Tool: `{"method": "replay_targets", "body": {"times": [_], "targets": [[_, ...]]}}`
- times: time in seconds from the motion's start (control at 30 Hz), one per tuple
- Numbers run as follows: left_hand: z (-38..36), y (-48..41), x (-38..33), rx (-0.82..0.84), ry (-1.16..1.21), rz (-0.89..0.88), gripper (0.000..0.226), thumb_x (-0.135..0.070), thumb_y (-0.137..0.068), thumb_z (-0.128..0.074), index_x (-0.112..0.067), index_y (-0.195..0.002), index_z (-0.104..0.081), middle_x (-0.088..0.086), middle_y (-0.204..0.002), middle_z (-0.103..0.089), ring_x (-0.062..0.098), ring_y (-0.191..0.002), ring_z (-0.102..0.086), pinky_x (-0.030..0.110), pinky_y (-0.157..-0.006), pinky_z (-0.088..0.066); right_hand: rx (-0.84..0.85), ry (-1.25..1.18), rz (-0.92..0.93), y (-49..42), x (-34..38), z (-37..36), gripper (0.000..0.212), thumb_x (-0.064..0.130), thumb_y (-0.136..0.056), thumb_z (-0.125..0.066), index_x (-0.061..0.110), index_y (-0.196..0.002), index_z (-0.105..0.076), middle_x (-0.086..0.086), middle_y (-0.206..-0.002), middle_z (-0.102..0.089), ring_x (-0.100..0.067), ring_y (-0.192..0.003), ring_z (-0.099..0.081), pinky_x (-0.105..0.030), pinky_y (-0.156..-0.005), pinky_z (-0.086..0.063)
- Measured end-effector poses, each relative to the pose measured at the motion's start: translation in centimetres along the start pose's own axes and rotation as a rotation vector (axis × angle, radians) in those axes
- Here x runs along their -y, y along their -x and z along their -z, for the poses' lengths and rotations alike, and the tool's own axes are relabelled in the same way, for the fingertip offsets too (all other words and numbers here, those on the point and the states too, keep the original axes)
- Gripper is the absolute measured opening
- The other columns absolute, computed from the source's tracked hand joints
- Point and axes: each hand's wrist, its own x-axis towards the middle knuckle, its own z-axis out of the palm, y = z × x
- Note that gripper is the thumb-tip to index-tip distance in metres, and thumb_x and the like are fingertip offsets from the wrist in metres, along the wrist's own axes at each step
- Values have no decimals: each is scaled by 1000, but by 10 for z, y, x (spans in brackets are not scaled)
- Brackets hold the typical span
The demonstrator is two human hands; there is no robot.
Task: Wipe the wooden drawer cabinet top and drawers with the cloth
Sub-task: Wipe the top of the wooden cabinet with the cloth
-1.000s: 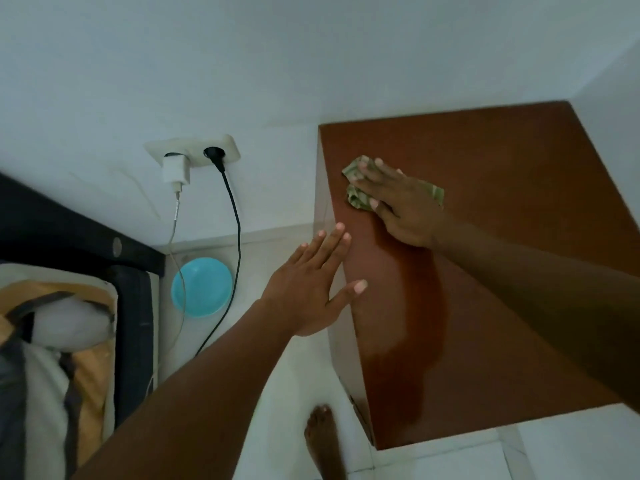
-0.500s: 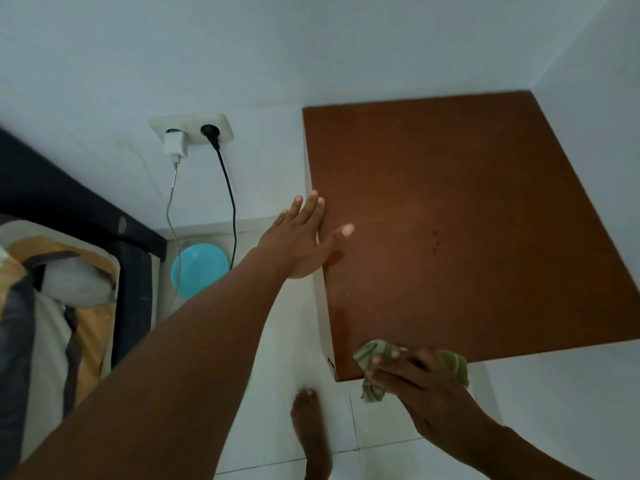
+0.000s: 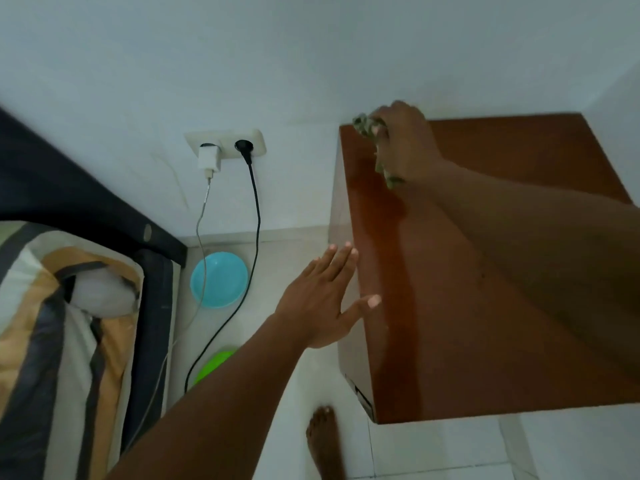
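Reddish-brown wooden cabinet top (image 3: pixel 485 271): set in a white wall corner, wet sheen down its left strip.
Crumpled green patterned cloth (image 3: pixel 366 125): at the far left corner of the top, bunched under the curled fingers of the right hand (image 3: pixel 405 143).
Left hand (image 3: pixel 322 303): fingers straight, thumb spread, flat against the cabinet's left edge.
Round blue bowl (image 3: pixel 219 279): on the floor below the white wall socket (image 3: pixel 225 143).

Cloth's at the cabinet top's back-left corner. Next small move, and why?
Probably pull the cloth toward the near edge, one strip further right. The right hand grips it at the back corner, the wet sheen covers only the left strip of the cabinet top, and the open left hand rests against its side.
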Motion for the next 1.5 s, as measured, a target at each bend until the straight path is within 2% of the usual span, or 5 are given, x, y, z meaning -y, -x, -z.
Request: {"method": "replay_targets", "body": {"times": [0.6,1.1,1.27,1.4,1.5], "targets": [[-3,0,-2,19,213,20,101,-87,-85,-10,-23,-161,6,-8,-169,11,11,-153,18,39,-127,-1,290,290,128,134,-4,-54,61,41,-104,-15,20,-161,-13,0,-170,-3,-24,-157,5,-59,-124,-5],[2,2,-34,34,236,215,115,-93,-72,3,-20,-161,5,-4,-170,6,18,-155,12,45,-126,1,211,-51,451,388,-18,-19,58,-5,-89,-61,12,-143,-51,-7,-154,-47,-24,-149,-36,-51,-111,-44],[-16,26,-52,-30,214,192,94,-81,-90,-6,-21,-161,6,-4,-170,9,14,-154,15,41,-126,4,338,-49,430,413,-13,27,85,6,-57,-96,14,-129,-52,-1,-130,-51,-10,-105,-54,-22,-83,-55],[-32,40,-53,-97,98,131,90,-78,-91,-2,-21,-160,8,-4,-170,11,13,-153,20,39,-126,4,75,-99,83,325,-34,48,52,-7,-84,-68,6,-132,-55,-21,-127,-61,-41,-113,-59,-57,-95,-53],[-38,40,-58,-143,8,99,87,-73,-93,-1,-20,-161,8,-4,-169,13,14,-153,21,38,-126,6,50,-61,-20,235,-58,32,37,11,-100,-49,9,-135,-59,-16,-132,-62,-38,-122,-55,-47,-106,-43]]}}
